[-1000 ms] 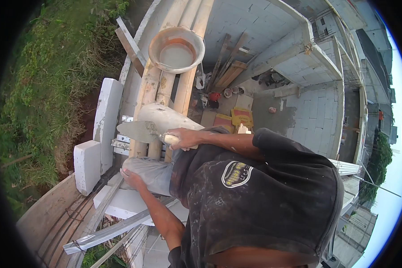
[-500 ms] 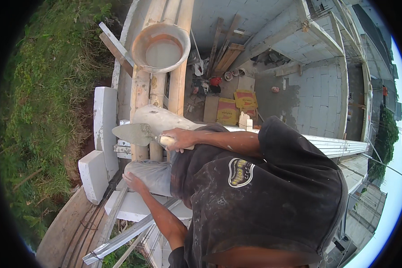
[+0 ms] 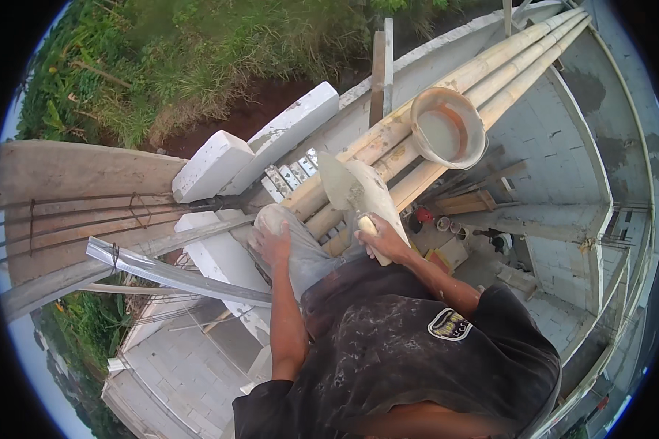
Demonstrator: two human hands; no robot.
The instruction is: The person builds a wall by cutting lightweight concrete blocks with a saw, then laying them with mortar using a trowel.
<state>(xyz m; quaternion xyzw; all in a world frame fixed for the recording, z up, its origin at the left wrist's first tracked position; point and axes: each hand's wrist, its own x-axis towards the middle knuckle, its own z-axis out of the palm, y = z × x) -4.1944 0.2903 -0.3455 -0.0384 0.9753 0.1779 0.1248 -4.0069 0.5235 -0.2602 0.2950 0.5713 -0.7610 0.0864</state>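
My right hand (image 3: 381, 240) is closed round the pale handle of a trowel (image 3: 342, 181), whose pointed blade is coated with grey mortar and held over my right leg (image 3: 373, 192) on bamboo poles (image 3: 534, 55). My left hand (image 3: 273, 241) rests on my left knee (image 3: 294, 266) in grey trousers, fingers apart and holding nothing. Above and right of the trowel, an orange-brown bucket (image 3: 451, 132) with a grey substance inside stands on the poles. White blocks (image 3: 212, 164) lie beside me at the upper left.
A metal channel (image 3: 161, 267) crosses at left near rebar and a board (image 3: 66, 175). Grassy ground (image 3: 220, 58) lies below the wall edge. On the right, block walls (image 3: 563, 241) surround a lower floor holding planks (image 3: 461, 203), small buckets and yellow bags (image 3: 437, 263).
The view has swung round to the left, so the poles, bucket and blocks now run diagonally toward upper right. My right hand still holds the trowel; my left stays on the knee.
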